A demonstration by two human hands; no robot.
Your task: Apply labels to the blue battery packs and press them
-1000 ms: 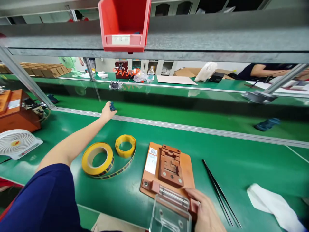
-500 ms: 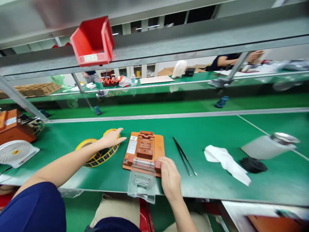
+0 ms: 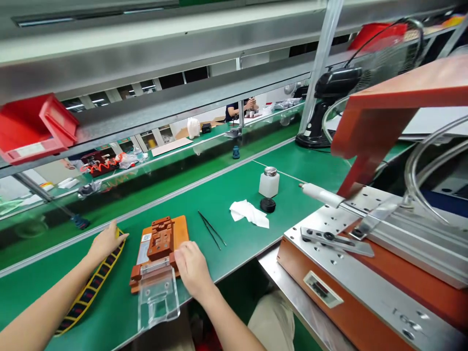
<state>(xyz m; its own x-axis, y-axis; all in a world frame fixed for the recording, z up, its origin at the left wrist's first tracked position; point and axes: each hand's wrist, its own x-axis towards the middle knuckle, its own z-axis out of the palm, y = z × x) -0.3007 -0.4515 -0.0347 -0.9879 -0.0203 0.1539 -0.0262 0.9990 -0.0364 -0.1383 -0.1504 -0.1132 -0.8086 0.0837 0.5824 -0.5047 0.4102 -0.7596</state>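
Note:
An orange-brown fixture plate [image 3: 182, 230] with a raised block lies on the green bench, its clear hinged lid [image 3: 158, 296] folded open over the front edge. My right hand [image 3: 193, 267] rests on the plate's near right corner beside the hinge, fingers curled over it. My left hand [image 3: 105, 240] lies on the yellow tape reel [image 3: 92, 284] left of the plate, fingers stretched forward and flat.
Black tweezers [image 3: 212, 229], a white cloth [image 3: 249, 213], a black cap [image 3: 268, 204] and a white dispenser bottle [image 3: 269, 182] lie right of the plate. A large orange-and-metal machine [image 3: 369, 263] fills the right. A black fan [image 3: 329, 92], a red bin [image 3: 34, 127] and another person [image 3: 237, 108] are farther off.
My left hand came back from the conveyor, where it left a small dark part, and settled on the tape reel. My view swung right, bringing the machine into sight.

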